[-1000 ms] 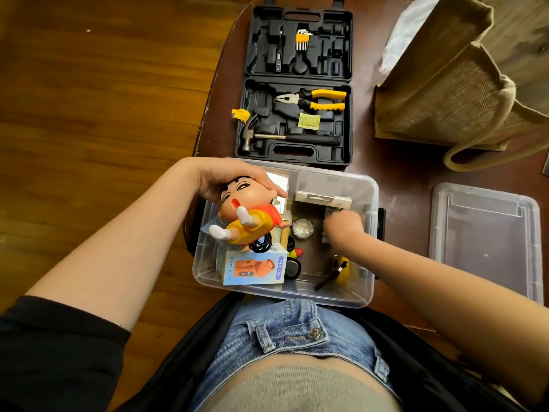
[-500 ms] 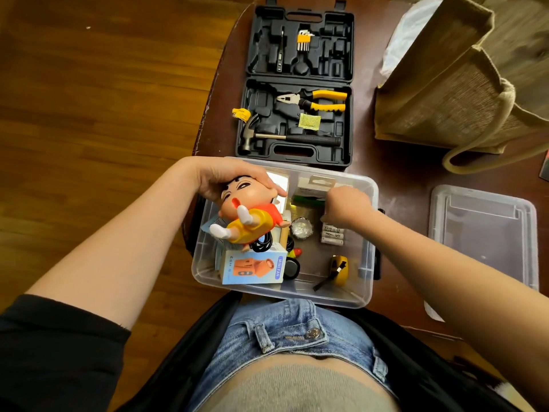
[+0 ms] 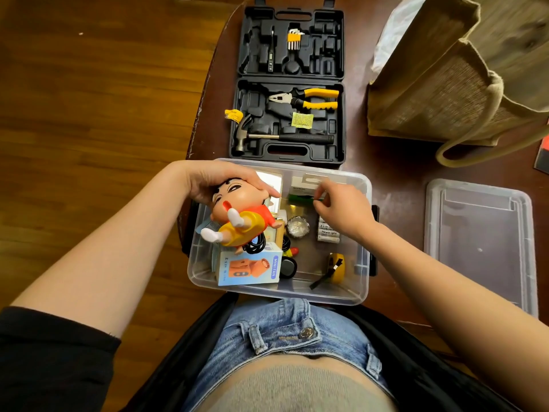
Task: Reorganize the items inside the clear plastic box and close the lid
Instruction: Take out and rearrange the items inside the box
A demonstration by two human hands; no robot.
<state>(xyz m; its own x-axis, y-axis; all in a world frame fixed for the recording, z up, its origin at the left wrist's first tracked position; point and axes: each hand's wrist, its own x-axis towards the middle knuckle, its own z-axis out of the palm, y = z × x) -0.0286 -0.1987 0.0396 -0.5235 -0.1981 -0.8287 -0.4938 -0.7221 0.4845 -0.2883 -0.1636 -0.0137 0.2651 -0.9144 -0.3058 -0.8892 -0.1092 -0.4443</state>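
Note:
The clear plastic box stands open at the table's near edge. My left hand grips the head of a cartoon boy figure and holds it over the box's left side. My right hand reaches into the back right of the box and pinches a green item in front of a white carton. Inside lie a mini fan carton, batteries, a foil cup, a yellow tape measure and a black cable. The clear lid lies to the right.
An open black tool case with pliers, a hammer and hex keys sits behind the box. A woven tote bag stands at the back right. The table's left edge drops to a wooden floor.
My right hand has moved from the box's middle toward its back wall and now pinches the green item. The left hand and the figure have stayed put.

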